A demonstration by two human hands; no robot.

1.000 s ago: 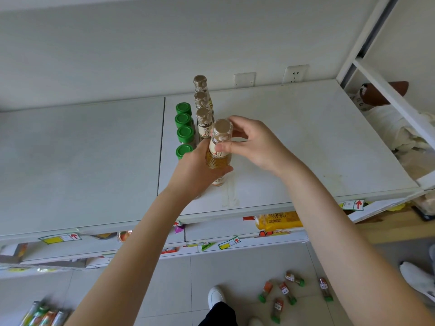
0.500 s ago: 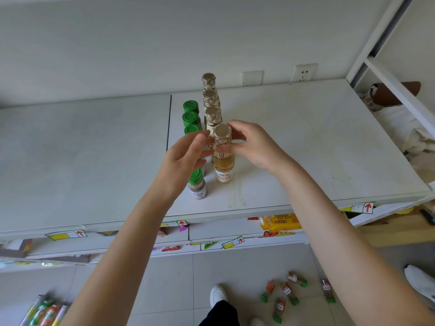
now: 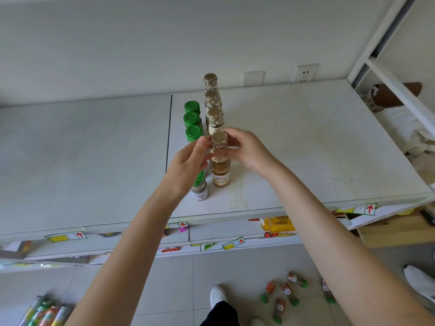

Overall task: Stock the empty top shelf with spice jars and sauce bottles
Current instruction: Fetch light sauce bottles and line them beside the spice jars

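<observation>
I see my left hand point(image 3: 188, 161) and right hand point(image 3: 247, 151) pinching the front sauce bottle point(image 3: 220, 165) near the top shelf point(image 3: 306, 149) edge; bare room lies rightward.

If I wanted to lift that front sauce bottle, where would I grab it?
Probably the wide lower body of the front sauce bottle, coming from the right, where the shelf is bare. It stands upright with spice jars close on its left and another bottle right behind. Both hands now pinch only its narrow capped neck.
</observation>
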